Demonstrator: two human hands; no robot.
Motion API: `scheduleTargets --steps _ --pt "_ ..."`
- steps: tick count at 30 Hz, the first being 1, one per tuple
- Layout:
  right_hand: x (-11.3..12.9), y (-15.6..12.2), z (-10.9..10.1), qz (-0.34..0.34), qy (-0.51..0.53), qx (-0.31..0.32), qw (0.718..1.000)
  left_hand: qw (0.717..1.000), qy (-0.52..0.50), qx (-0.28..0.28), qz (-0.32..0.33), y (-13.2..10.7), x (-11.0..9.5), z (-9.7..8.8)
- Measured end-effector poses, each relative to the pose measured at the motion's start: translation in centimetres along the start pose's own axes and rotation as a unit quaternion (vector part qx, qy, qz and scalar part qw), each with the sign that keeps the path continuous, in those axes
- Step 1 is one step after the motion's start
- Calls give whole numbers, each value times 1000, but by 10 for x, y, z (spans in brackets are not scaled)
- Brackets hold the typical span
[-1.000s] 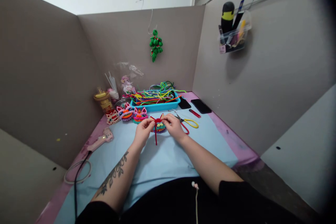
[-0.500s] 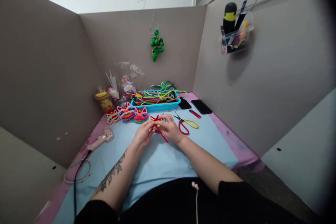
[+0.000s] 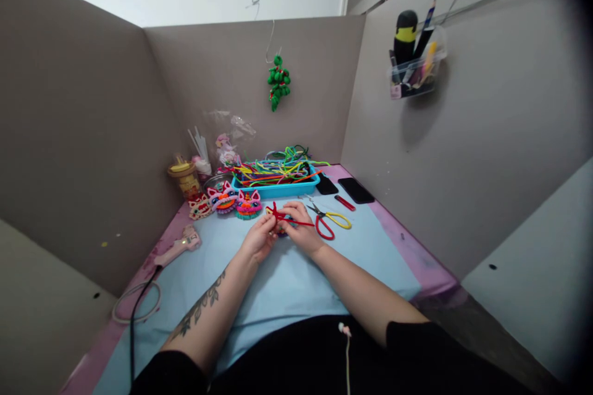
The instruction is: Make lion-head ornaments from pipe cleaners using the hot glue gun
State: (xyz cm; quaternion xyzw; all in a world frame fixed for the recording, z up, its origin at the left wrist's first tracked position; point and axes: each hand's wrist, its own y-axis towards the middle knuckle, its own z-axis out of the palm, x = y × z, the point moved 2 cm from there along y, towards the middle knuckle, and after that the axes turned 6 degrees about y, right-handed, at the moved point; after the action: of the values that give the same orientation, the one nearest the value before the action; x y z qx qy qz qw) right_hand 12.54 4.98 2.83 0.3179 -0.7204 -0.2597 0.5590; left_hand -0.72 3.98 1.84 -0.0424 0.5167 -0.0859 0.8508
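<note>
A red pipe cleaner (image 3: 302, 223), bent into loops at its far end, is held between both hands over the blue cloth (image 3: 296, 284). My left hand (image 3: 260, 237) pinches the looped part with thumb and fingers. Fingers of my right hand (image 3: 300, 231) are closed on the same pipe cleaner, its straight tail pointing right across them. Partly hidden behind the hands is a multicoloured piece. Just right of my right hand lie scissors (image 3: 331, 220) with one red and one yellow handle, blades parted.
Behind the hands stands a blue tray (image 3: 278, 190) full of coloured pipe cleaners. Several fuzzy animal heads (image 3: 249, 204) sit to its left. A pink glue gun (image 3: 178, 246) with a cord lies at left. A phone (image 3: 356, 190) and a red cutter (image 3: 344, 202) lie at right.
The pipe cleaner's straight tail has swung from pointing down toward me to pointing right. My hands have turned it slightly and stay in nearly the same place.
</note>
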Motion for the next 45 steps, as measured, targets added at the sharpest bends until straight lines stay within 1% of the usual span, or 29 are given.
scheduleTargets --steps 3,5,7,8,9,11,12,13,14,15,16,17,19,21,22,23,24,25,26,28,30,31,33,35,36,38,41,43,45 --pt "-4 1 3 56 49 -34 997 999 35 7 12 -2 3 5" --pt "-8 2 4 78 71 -38 994 997 76 8 32 -3 2 5" --pt "-12 4 2 89 75 -28 993 984 151 -8 90 -3 -2 1" --pt "-14 5 1 86 68 -18 994 969 204 -22 139 -3 -6 -2" --pt "-14 6 -1 75 55 -4 996 943 265 -35 196 -3 -10 -4" --pt "-13 6 -5 32 15 28 999 869 390 -43 302 -4 -17 -8" --pt "-12 6 -6 4 -6 41 999 830 443 -34 337 -4 -19 -10" --pt "-11 5 -7 -26 -24 51 998 797 485 -22 359 -4 -20 -10" --pt "-10 4 -8 -53 -39 58 996 773 514 -11 371 -4 -20 -11" --pt "-9 4 -9 -75 -51 62 994 759 531 -5 378 -5 -19 -11" --pt "-8 3 -9 -91 -60 63 992 752 537 -3 381 -5 -19 -11" --pt "-8 2 -9 -101 -67 64 991 752 536 -4 384 -5 -19 -11" --pt "-7 1 -10 -108 -65 68 990 761 522 -8 385 -7 -19 -11" --pt "-7 2 -9 -93 -36 68 993 768 509 -17 388 -8 -21 -11" --pt "-8 3 -9 -69 -13 54 996 768 505 -26 393 -9 -22 -12" --pt "-10 3 -9 -29 16 31 999 766 503 -37 399 -10 -23 -13" --pt "-13 4 -8 29 54 9 998 763 502 -49 404 -10 -24 -14" --pt "-16 5 -7 99 101 -4 990 761 501 -61 408 -10 -25 -15" --pt "-20 5 -5 174 157 -5 972 759 501 -71 411 -10 -26 -17" --pt "-25 3 2 301 277 29 912 754 505 -80 412 -10 -26 -18" --pt "-26 1 8 371 368 65 850 746 517 -78 414 -10 -26 -19" --pt "-25 1 10 387 395 71 831 740 524 -74 415 -10 -25 -18" --pt "-23 -1 12 400 417 72 813 731 537 -67 416 -11 -25 -16" --pt "-21 -1 13 400 419 64 813 730 538 -64 416 -12 -24 -13" --pt "-20 -2 13 397 420 60 814 736 531 -64 415 -13 -24 -12" --pt "-19 -2 14 394 422 52 815 759 504 -67 405 -14 -24 -8" --pt "-18 -1 16 390 427 31 815 816 445 -78 359 -12 -22 -5" --pt "-17 0 16 371 420 11 828 856 406 -76 312 -9 -19 -4" --pt "-15 2 16 332 399 -7 855 886 372 -67 270 -6 -17 -4"
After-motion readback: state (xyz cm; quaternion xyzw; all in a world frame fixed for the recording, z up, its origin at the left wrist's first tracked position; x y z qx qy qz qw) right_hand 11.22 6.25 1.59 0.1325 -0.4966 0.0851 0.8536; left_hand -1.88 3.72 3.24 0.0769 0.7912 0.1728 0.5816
